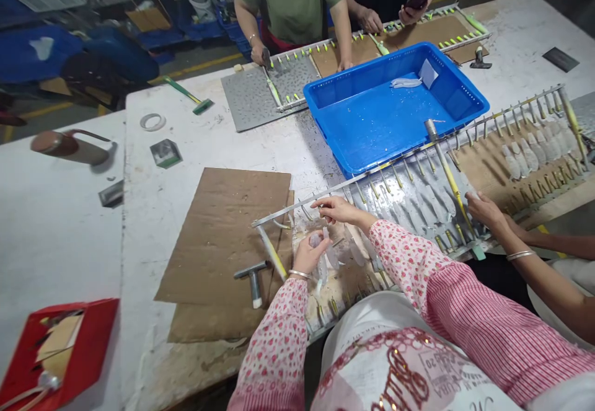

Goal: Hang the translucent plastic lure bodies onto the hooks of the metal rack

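My left hand is closed around several translucent white oblong pieces over the near end of a long metal frame. Rows of small prongs line both long sides of this frame, and yellowed bars cross it. My right hand is just above and beyond the left, beside the frame's far rail. Its fingers curl together with the index stretched toward a prong; whatever they pinch is too small to make out. More translucent white pieces hang or lie within the frame, below my right forearm.
A blue plastic tray stands beyond the frame. Cardboard sheets and a T-shaped metal tool lie at left, near a red box. A co-worker's hand touches the same frame at right. Two people stand across the table at another frame.
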The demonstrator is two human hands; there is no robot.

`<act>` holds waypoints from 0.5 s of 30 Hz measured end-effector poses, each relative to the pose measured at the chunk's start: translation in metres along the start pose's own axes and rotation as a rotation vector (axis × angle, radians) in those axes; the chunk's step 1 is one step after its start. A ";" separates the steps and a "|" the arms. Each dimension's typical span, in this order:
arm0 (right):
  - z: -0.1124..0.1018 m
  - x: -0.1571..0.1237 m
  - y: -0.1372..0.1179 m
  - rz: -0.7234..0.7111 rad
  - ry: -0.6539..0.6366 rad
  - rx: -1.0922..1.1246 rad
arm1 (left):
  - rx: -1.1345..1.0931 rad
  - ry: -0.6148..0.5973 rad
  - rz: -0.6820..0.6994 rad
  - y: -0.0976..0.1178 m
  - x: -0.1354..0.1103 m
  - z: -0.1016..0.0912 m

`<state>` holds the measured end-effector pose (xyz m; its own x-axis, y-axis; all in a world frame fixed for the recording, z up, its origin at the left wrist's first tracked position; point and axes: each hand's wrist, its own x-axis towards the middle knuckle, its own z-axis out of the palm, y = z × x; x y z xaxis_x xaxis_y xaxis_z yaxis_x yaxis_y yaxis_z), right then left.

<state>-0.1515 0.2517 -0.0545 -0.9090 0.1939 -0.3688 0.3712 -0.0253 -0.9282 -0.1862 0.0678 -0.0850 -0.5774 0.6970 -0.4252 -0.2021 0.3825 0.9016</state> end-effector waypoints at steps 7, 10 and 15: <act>0.001 0.001 0.003 -0.025 0.003 -0.036 | 0.046 -0.138 0.043 0.000 -0.001 0.001; 0.000 0.000 0.005 -0.024 -0.005 -0.014 | -0.026 -0.133 -0.004 -0.003 -0.001 0.002; -0.001 -0.001 0.003 -0.001 -0.010 0.024 | -0.109 -0.038 -0.068 -0.001 0.001 0.000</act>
<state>-0.1491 0.2522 -0.0573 -0.9113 0.1843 -0.3681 0.3656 -0.0484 -0.9295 -0.1870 0.0681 -0.0865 -0.5293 0.6954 -0.4861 -0.3252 0.3629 0.8732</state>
